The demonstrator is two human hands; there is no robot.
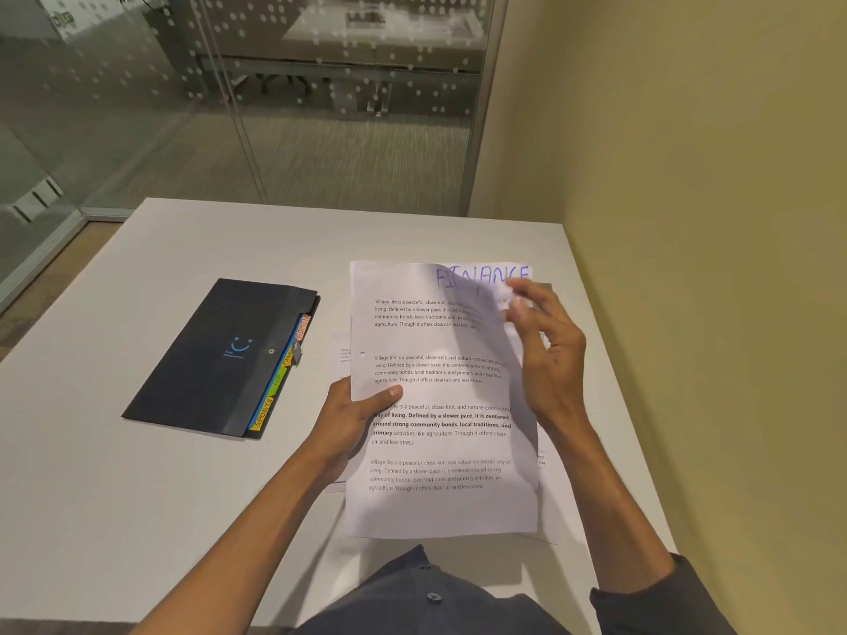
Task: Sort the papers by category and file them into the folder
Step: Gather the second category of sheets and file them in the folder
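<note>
**FINANCE sheet up, folder to the left**

Left hand point(353, 417) pinches the sheet point(442, 405) at its left edge, over the table's point(137, 497) right side. Right hand point(547, 350) fingers loose at the top-right corner, blurred. Folder point(220, 355) lies left, tabs facing the sheet; left hand nearer.

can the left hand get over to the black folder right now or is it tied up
Probably not right away: the left hand grips the FINANCE sheet by its left edge. The path to the black folder across the table looks free once it lets go.

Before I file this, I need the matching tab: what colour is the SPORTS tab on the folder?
Yellow. The SPORTS tab on the folder shows in the head view.
</note>
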